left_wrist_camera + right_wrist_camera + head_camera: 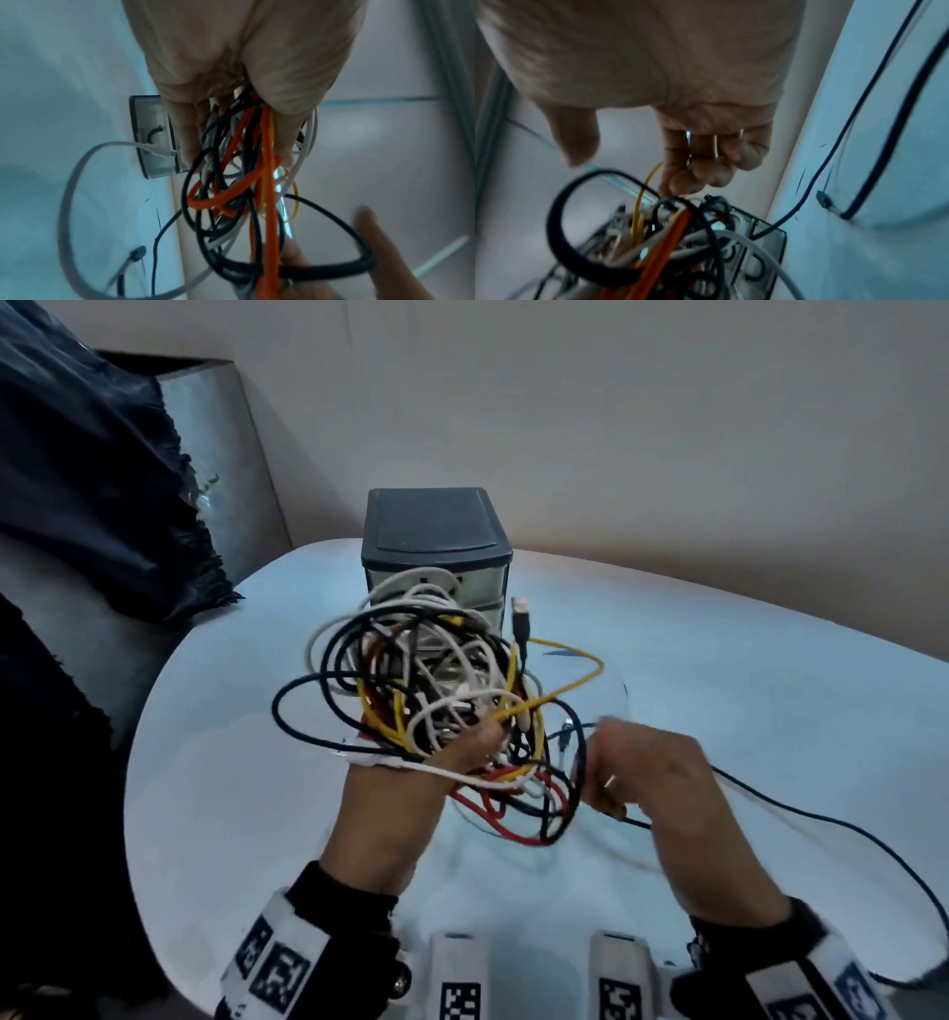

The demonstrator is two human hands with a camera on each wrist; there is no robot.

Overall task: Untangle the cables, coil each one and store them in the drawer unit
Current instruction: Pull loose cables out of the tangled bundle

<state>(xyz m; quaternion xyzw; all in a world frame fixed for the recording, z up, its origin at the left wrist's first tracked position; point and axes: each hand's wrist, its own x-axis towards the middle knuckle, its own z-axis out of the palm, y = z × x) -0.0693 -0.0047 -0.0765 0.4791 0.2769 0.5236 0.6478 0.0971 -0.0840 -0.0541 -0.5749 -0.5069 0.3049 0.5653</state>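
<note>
Wrist straps with printed marker squares (277,963) sit nearest the head view, both forearms reaching out over the white table (770,711). Left hand (405,793) holds the cable tangle (441,690) up off the table, fingers curled through a clump of strands; white, black, yellow and orange-red loops fan out above and around it. Right hand (642,773) just right of the tangle, fingers curled in; looks like it pinches a thin dark cable (801,809) that trails off to the right across the table, but motion blur means the exact grip cannot be told. A black USB plug (521,624) sticks up from the tangle beyond the hands. Drawer unit (436,541) stands directly past the tangle, drawers appear closed, partly hidden by loops. No cable coiled or stored yet, untangling barely begun. Risks, as judgement: pulling the dark cable sideways while the left hand clamps many strands could cinch knots tighter; a plug could snag in a loop and strain its connector; swinging loops hang close to the drawer unit and could catch on it
</note>
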